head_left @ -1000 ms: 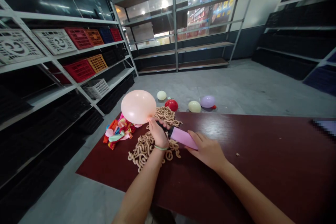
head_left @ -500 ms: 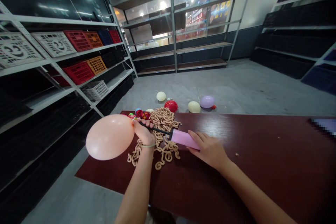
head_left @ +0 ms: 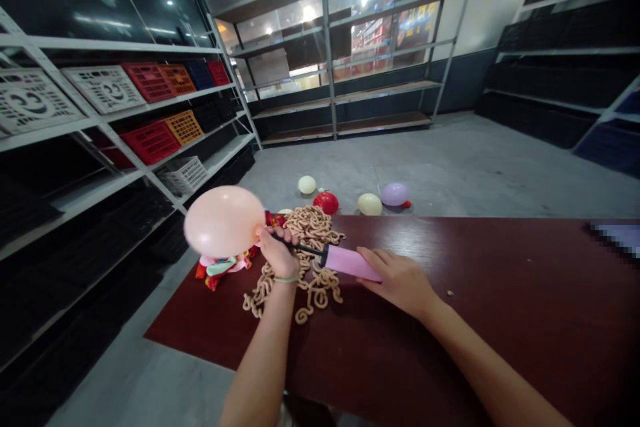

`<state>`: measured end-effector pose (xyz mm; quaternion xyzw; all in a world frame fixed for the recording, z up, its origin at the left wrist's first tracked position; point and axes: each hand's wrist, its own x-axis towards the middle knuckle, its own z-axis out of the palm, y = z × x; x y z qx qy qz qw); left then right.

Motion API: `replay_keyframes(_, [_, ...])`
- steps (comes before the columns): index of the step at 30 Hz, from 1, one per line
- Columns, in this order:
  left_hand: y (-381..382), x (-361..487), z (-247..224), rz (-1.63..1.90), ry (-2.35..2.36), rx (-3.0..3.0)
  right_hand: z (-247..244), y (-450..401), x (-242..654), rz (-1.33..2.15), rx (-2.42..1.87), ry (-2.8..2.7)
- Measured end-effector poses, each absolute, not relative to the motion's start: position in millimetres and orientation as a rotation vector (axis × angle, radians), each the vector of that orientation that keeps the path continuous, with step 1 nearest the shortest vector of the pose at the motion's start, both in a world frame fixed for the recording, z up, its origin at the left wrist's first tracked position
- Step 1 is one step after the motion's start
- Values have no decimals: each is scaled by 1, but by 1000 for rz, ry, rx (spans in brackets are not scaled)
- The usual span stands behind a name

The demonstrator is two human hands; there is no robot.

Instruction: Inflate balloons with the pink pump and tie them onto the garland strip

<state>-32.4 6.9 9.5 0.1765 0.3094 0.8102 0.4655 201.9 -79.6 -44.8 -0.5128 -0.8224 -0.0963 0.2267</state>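
My left hand (head_left: 281, 251) is closed around the black end of a balloon pump, pinching the neck of an inflated peach balloon (head_left: 223, 221) there. The balloon stands out to the left, above the table. My right hand (head_left: 397, 277) is wrapped round the pump's pink barrel (head_left: 351, 263); a length of black rod shows between the two hands. Beneath and behind the pump lies a heap of tan, curly, rope-like pieces (head_left: 313, 223). Under the balloon are several limp, uninflated balloons (head_left: 223, 268) in red, pink and pale green, partly hidden.
The dark red table (head_left: 475, 320) extends right, where a blurred flat object (head_left: 617, 238) lies at the edge. Beyond it, on the floor, are a purple balloon (head_left: 395, 194), a red balloon (head_left: 327, 203) and pale ones (head_left: 369, 204). Shelves with crates (head_left: 150, 82) stand left.
The peach balloon has swung up and to the right, uncovering the limp balloons below it. My left hand has shifted slightly right; my right hand and the pink barrel are nearly unmoved.
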Motion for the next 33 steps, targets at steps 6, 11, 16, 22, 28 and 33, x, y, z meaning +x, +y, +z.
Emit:
replay_keyframes(6, [17, -59, 10, 2120, 775, 362, -46, -73, 227, -389, -1411, -2254])
replay_keyframes(11, [8, -31, 7, 2073, 750, 400, -45, -82, 196, -236, -1433, -2243])
replay_keyframes(16, [-10, 6, -1, 1864, 688, 492, -43, -90, 171, -52, -1446, -2130])
replay_keyframes(22, [-3, -6, 0, 1915, 651, 466, -45, -82, 192, -79, -1395, -2213])
replay_keyframes(28, [11, -42, 10, 2072, 684, 395, -42, -70, 234, -203, -1373, -2260])
replay_keyframes(33, [14, -52, 12, 2126, 695, 283, -39, -77, 216, -240, -1360, -2253])
